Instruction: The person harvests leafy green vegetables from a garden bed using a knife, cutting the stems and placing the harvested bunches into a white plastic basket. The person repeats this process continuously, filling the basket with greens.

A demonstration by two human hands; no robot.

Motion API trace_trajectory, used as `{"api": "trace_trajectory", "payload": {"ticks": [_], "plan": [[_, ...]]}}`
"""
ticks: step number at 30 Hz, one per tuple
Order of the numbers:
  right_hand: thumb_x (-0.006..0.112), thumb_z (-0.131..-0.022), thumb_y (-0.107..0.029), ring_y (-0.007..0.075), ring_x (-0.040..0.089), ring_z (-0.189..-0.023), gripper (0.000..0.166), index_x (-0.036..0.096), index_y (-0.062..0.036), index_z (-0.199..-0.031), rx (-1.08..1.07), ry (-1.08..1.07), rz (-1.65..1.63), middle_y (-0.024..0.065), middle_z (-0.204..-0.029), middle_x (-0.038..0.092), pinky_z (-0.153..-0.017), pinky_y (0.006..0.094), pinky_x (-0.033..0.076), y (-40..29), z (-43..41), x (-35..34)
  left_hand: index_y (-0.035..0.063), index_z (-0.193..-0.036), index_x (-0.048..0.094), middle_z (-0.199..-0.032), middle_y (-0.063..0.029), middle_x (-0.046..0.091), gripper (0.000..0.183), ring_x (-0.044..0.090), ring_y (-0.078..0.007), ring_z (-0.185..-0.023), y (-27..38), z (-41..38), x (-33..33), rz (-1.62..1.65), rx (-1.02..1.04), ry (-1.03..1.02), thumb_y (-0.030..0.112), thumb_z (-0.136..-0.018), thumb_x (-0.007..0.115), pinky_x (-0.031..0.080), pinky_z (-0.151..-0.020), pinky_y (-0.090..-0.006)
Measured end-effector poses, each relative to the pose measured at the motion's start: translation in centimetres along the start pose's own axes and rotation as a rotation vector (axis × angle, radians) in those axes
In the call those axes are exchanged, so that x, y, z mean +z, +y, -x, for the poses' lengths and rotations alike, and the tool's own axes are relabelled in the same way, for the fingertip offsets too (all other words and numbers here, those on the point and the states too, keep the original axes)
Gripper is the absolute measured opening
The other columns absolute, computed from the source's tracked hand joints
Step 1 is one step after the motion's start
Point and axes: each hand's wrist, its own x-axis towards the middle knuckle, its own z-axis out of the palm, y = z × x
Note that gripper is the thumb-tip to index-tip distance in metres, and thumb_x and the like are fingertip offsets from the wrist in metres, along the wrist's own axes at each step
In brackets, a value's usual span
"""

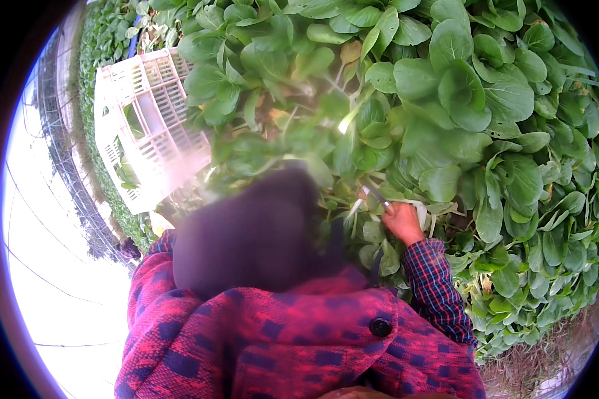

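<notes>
My right hand [403,222], its cuff in dark checked cloth, is closed on a small knife [378,195] low among leafy green plants with pale stalks. The blade points up and left, close to some stems [354,209]. Above it, a pale stalk end [347,122] shows bright among the leaves. Past the cuff of my left sleeve [163,241] lies a pale yellowish shape [158,223]; whether it is my left hand cannot be told. A dark blurred shape hides the plants in the middle.
A white plastic crate [152,109] with slatted walls stands tilted at the upper left, green leaves visible through its openings. Dense leafy greens [509,99] fill the top and right. Netting [70,144] runs along the left edge. Dry grass [564,344] borders the bed at lower right.
</notes>
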Motion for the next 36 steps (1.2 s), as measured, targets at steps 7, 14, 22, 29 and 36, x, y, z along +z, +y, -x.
{"api": "trace_trajectory", "payload": {"ticks": [7, 14, 22, 29, 36], "plan": [[0.062, -0.072, -0.016, 0.0316, 0.058, -0.058, 0.018, 0.057, 0.0007, -0.069, -0.003, 0.079, 0.017, 0.0175, -0.062, 0.058, -0.058, 0.0403, 0.045, 0.4, -0.3, 0.6, 0.0011, -0.095, 0.06, -0.097, -0.015, 0.062, 0.016, 0.059, -0.0314, -0.087, 2.5, -2.0, -2.1, 0.029, 0.134, -0.088, 0.001, -0.079, 0.058, 0.049, -0.078, -0.0346], [0.068, -0.073, -0.02, 0.0264, 0.056, -0.061, 0.024, 0.056, 0.0005, -0.077, -0.063, 0.04, 0.094, 0.0156, -0.065, 0.056, -0.061, 0.0386, 0.045, -2.4, 2.7, -1.0, 0.0012, -0.096, 0.06, -0.098, -0.0152, 0.062, 0.017, 0.059, -0.0323, -0.088, 8.8, -7.9, 1.5, 0.198, 0.492, -0.392, 0.0, -0.079, 0.059, 0.049, -0.079, -0.0347], [0.067, -0.077, -0.02, 0.0302, 0.049, -0.055, 0.024, 0.051, -0.0023, -0.078, -0.194, 0.093, -0.004, 0.0148, -0.061, 0.051, -0.055, 0.0385, 0.042, -10.5, 5.9, -1.3, 0.0049, -0.113, 0.055, -0.121, -0.0169, 0.054, 0.034, 0.059, -0.0334, -0.1, 11.1, -18.6, 4.5, 0.033, 0.957, 0.297, 0.002, -0.08, 0.056, 0.05, -0.084, -0.0381], [0.057, -0.086, -0.024, 0.0374, 0.056, -0.062, 0.023, 0.046, -0.0053, -0.094, -0.433, 0.17, 0.062, 0.0177, -0.068, 0.056, -0.057, 0.0458, 0.043, -19.5, -2.4, 0.8, 0.0021, -0.121, 0.05, -0.116, -0.0211, 0.05, 0.046, 0.056, -0.0376, -0.097, 7.3, -22.0, 4.6, -0.086, 0.395, 0.501, 0.011, -0.078, 0.06, 0.048, -0.081, -0.0437], [0.056, -0.086, -0.029, 0.0373, 0.061, -0.072, 0.028, 0.054, -0.0029, -0.094, -0.433, 0.132, 0.043, 0.019, -0.075, 0.062, -0.065, 0.0479, 0.046, -25.2, -10.3, 5.2, 0.0021, -0.11, 0.055, -0.101, -0.0205, 0.055, 0.034, 0.057, -0.0392, -0.085, 3.4, -22.0, 6.8, 0.021, 0.358, 0.471, 0.015, -0.079, 0.062, 0.048, -0.073, -0.0453]]}}
